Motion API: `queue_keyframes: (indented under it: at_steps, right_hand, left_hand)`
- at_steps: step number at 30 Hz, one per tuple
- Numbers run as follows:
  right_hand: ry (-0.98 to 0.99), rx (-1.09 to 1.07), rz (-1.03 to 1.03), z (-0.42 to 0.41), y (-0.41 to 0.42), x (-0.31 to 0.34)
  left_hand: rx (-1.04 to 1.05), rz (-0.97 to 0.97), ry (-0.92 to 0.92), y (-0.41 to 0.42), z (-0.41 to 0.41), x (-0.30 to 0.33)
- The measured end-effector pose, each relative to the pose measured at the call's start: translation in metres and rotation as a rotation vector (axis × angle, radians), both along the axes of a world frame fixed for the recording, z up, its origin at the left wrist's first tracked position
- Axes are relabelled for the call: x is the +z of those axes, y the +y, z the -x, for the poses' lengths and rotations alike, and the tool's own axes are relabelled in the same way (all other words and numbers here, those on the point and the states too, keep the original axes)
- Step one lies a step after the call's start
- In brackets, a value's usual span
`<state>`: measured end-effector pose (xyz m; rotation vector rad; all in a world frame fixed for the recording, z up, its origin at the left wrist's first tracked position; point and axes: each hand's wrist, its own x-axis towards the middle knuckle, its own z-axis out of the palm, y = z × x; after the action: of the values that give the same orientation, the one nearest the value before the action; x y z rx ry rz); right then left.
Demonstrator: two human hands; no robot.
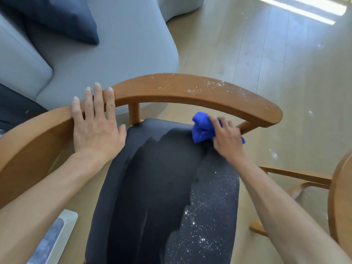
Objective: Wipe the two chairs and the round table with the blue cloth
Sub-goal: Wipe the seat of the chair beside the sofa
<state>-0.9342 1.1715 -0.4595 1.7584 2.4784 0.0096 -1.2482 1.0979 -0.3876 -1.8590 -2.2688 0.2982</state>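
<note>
A wooden chair with a curved backrest rail (171, 92) and a black padded seat (156, 187) fills the middle of the view. White dust specks cover the seat's right side and the rail's right part; the seat's left and middle show dark wiped streaks. My right hand (228, 138) grips the bunched blue cloth (202, 128) at the seat's far right corner, under the rail. My left hand (95, 122) lies flat with straight fingers on the rail's left part. The round wooden table's edge (341, 202) shows at the right border.
A grey sofa (106, 60) with a dark blue cushion (62, 16) stands just beyond the chair. Pale wood floor (266, 54) spreads to the right, with white specks on it. The table's wooden legs (297, 176) reach out at right. A white-framed object (55, 237) lies at lower left.
</note>
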Motion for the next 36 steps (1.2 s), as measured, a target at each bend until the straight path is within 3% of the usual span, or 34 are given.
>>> queue_keyframes:
  at_steps: [2,8,13,17,20,23,26,31,36]
  right_hand:
    - [-0.072,-0.008,0.09,-0.008,0.001,-0.008]
    - [-0.003,-0.058,0.172,-0.003,-0.059,-0.008]
    - [0.214,0.218,0.167,0.006,-0.208,-0.012]
    - [0.251,0.481,0.248,0.001,-0.296,-0.012]
    - [0.232,0.606,0.258,-0.011,-0.301,-0.011]
    - [0.237,0.643,0.207,-0.022,-0.255,-0.007]
    - [0.238,0.455,0.124,-0.043,-0.18,-0.005]
    - [0.245,-0.062,0.046,-0.097,-0.053,-0.014]
    - [0.52,-0.398,0.187,-0.102,-0.053,-0.042]
  left_hand:
    - [-0.01,-0.02,0.007,0.0,0.001,-0.004]
    - [-0.017,-0.032,0.015,0.003,0.001,-0.005]
    - [0.033,-0.038,0.016,0.004,-0.006,-0.005]
    - [0.053,-0.024,-0.002,0.004,-0.009,-0.003]
    - [0.054,-0.025,-0.006,0.004,-0.009,-0.002]
    - [0.046,-0.031,-0.018,0.004,-0.008,-0.002]
    - [0.033,-0.052,-0.024,0.004,-0.007,-0.004]
    - [-0.009,-0.138,-0.109,0.004,-0.006,-0.01]
    - [-0.034,-0.187,-0.172,0.006,-0.003,-0.015]
